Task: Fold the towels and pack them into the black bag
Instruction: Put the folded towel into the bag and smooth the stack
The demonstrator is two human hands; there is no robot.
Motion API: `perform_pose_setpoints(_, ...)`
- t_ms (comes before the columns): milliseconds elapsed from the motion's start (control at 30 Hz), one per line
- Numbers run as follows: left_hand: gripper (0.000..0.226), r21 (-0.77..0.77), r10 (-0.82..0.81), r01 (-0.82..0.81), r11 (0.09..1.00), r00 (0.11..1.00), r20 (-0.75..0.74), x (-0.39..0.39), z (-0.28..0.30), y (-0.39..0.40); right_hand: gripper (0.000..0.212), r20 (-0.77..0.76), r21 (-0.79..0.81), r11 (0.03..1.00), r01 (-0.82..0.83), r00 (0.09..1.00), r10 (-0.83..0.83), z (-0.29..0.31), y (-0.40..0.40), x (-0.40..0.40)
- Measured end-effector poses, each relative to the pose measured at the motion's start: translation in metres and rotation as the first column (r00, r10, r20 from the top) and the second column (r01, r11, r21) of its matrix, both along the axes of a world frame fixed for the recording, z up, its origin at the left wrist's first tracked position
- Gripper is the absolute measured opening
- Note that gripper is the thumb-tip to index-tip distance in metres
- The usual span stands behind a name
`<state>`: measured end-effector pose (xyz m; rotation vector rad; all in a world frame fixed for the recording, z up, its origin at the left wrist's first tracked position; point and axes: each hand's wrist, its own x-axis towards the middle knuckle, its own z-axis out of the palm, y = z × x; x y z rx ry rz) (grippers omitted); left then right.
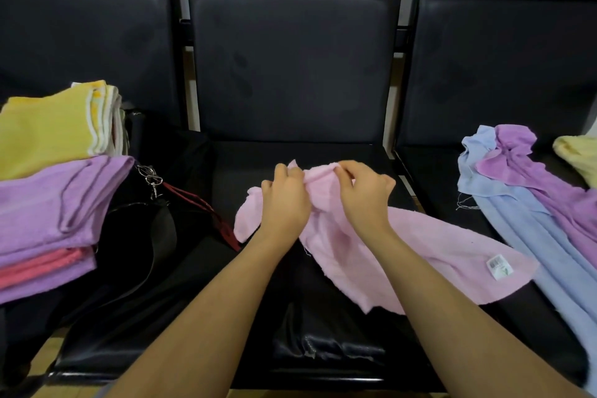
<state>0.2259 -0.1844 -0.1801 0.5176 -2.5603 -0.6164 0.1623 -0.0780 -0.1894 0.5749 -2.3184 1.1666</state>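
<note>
My 2 hands, left hand (284,200) and right hand (363,194), pinch the pink towel's (387,249) far edge on the seat (290,317). It looks light, limp and floppy; best held by the corners.

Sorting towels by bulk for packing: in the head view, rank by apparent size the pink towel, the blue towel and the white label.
1. pink towel and blue towel: alike; blue runs off frame, unsure.
2. white label: smallest.

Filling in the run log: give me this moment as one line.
step: folding | left hand: pinches pink towel | right hand: pinches pink towel | folded stack: left seat | unfolded towels: right seat | black bag: unpacked
</note>
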Motion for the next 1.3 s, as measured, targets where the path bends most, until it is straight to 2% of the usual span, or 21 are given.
perform_pose_setpoints(100,0.028,0.049,-0.007,0.009,0.999,0.999,-0.033,-0.001,0.009,-0.002,0.019,-0.061,-0.191,0.976,-0.100,0.994,0.090,0.006,-0.003,-0.001)
perform_pose_setpoints(233,0.030,0.252,-0.086,0.132,0.959,0.979,-0.183,0.000,0.018,-0.002,0.012,-0.011,-0.338,0.930,-0.145,0.989,0.150,0.028,0.004,0.000)
perform_pose_setpoints(300,0.033,0.274,-0.136,0.187,0.943,0.971,-0.195,0.001,0.019,0.001,0.010,0.063,-0.373,0.906,-0.201,0.968,0.241,0.037,0.007,0.002)
perform_pose_setpoints(367,0.022,0.269,-0.167,0.223,0.937,0.962,-0.216,0.002,0.019,0.004,0.010,0.127,-0.352,0.892,-0.284,0.930,0.346,0.043,0.007,0.005)
perform_pose_setpoints(433,0.019,0.262,-0.148,0.217,0.940,0.954,-0.259,0.001,0.017,0.004,0.012,0.149,-0.328,0.880,-0.344,0.901,0.408,0.045,0.006,0.010)
perform_pose_setpoints(500,0.019,0.275,-0.090,0.180,0.945,0.946,-0.310,0.001,0.017,0.000,0.017,0.155,-0.353,0.875,-0.330,0.902,0.402,0.043,0.008,0.009)
perform_pose_setpoints(567,0.018,0.303,-0.033,0.150,0.941,0.932,-0.360,0.002,0.020,-0.005,0.022,0.214,-0.285,0.926,-0.248,0.925,0.314,0.037,0.012,0.001)
perform_pose_setpoints(633,0.017,0.326,0.009,0.127,0.937,0.923,-0.385,0.003,0.023,-0.010,0.024,0.339,-0.065,0.980,-0.186,0.920,0.197,0.032,0.017,-0.006)
perform_pose_setpoints(733,0.016,0.336,0.031,0.122,0.934,0.909,-0.416,0.003,0.025,-0.016,0.029,0.488,0.239,0.936,-0.260,0.865,0.116,0.026,0.019,-0.004)
perform_pose_setpoints(800,0.017,0.343,0.032,0.132,0.930,0.901,-0.433,0.004,0.025,-0.017,0.022,0.507,0.279,0.917,-0.285,0.855,0.111,0.022,0.018,-0.001)
perform_pose_setpoints(867,0.020,0.349,0.026,0.145,0.926,0.896,-0.444,0.004,0.024,-0.017,0.009,0.507,0.216,0.939,-0.269,0.853,0.128,0.019,0.016,0.000)
perform_pose_setpoints(967,0.020,0.322,0.022,0.128,0.938,0.906,-0.423,0.005,0.024,-0.018,0.013,0.455,0.133,0.968,-0.211,0.881,0.129,0.017,0.017,-0.003)
perform_pose_setpoints(1067,0.019,0.190,0.030,0.034,0.981,0.944,-0.328,0.003,0.023,-0.023,0.015,0.254,-0.019,0.996,-0.089,0.963,0.091,0.020,0.018,-0.003)
perform_pose_setpoints(1133,0.026,0.149,0.052,-0.016,0.989,0.970,-0.238,0.003,0.021,-0.025,0.015,0.161,-0.129,0.990,-0.054,0.984,0.075,0.027,0.020,-0.002)
perform_pose_setpoints(1200,0.036,0.174,0.052,-0.017,0.985,0.979,-0.196,0.004,0.022,-0.024,0.012,0.173,-0.234,0.971,-0.043,0.981,0.085,0.034,0.021,-0.003)
perform_pose_setpoints(1300,0.038,0.219,-0.028,0.087,0.972,0.966,-0.258,0.003,0.027,-0.013,0.015,0.189,-0.381,0.920,-0.088,0.967,0.171,0.041,0.020,0.000)
